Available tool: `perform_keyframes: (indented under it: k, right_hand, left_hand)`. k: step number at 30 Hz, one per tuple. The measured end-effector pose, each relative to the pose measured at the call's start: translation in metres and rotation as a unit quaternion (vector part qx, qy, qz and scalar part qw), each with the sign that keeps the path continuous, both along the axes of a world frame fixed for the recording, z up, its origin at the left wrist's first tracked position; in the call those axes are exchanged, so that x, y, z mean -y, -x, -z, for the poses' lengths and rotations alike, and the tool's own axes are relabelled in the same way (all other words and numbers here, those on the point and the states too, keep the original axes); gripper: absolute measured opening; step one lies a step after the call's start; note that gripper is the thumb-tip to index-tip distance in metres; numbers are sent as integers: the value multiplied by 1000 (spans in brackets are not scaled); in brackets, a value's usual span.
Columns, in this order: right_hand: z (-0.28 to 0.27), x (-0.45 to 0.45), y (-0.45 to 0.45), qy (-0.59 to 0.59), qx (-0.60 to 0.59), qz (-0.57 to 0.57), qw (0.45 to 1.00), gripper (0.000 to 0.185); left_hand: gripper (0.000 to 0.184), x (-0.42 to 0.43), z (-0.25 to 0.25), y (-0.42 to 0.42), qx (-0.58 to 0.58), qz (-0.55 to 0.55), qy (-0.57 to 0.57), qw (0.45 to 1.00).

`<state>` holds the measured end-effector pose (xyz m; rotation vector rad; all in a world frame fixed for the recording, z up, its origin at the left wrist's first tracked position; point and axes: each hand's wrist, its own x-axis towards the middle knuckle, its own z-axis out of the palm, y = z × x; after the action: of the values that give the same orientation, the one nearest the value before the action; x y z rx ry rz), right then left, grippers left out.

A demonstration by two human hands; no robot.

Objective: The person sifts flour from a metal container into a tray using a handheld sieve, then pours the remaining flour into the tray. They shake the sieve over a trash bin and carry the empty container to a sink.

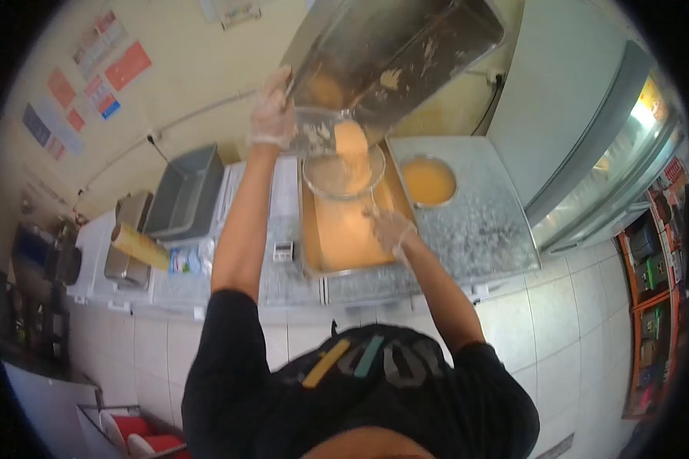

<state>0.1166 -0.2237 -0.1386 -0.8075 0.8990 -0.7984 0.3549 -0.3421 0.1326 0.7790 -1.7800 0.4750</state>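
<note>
My left hand (273, 115), in a clear plastic glove, is closed on the edge of a large metal pan (406, 69), which is tilted up over the worktop. Orange powder (352, 141) slides from the pan's low corner into a round mesh sieve (325, 177). My gloved right hand (393, 229) grips the sieve by its handle, keeping it over a deep rectangular tray (308, 229). More orange powder (352, 237) covers the inside of that tray. A round bowl (429, 181) with orange contents stands to the right of the tray.
On the left of the worktop (482, 222) are a grey plastic bin (184, 191), a roll of film (139, 246), a plastic packet (185, 260) and a small white device (283, 251). A glass-door fridge (612, 168) stands at the right. Papers (128, 66) hang on the wall.
</note>
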Motion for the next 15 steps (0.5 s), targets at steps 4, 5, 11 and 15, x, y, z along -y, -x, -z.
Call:
perform_keyframes:
  k: [4, 5, 11, 15]
  right_hand:
    - [-73, -17, -6, 10, -88, 74, 993, 27]
    - [-57, 4, 1, 251, -321, -21, 913, 31]
    - [-47, -21, -1, 36, -70, 0, 997, 28]
    - [-81, -24, -1, 47, -180, 43, 982, 27]
  left_hand:
    - [37, 4, -14, 7, -75, 63, -56, 994]
    - [38, 11, -21, 7, -52, 52, -15, 997]
    - [39, 5, 6, -2, -9, 43, -21, 999]
    - [42, 47, 18, -7, -314, 526, -251, 749]
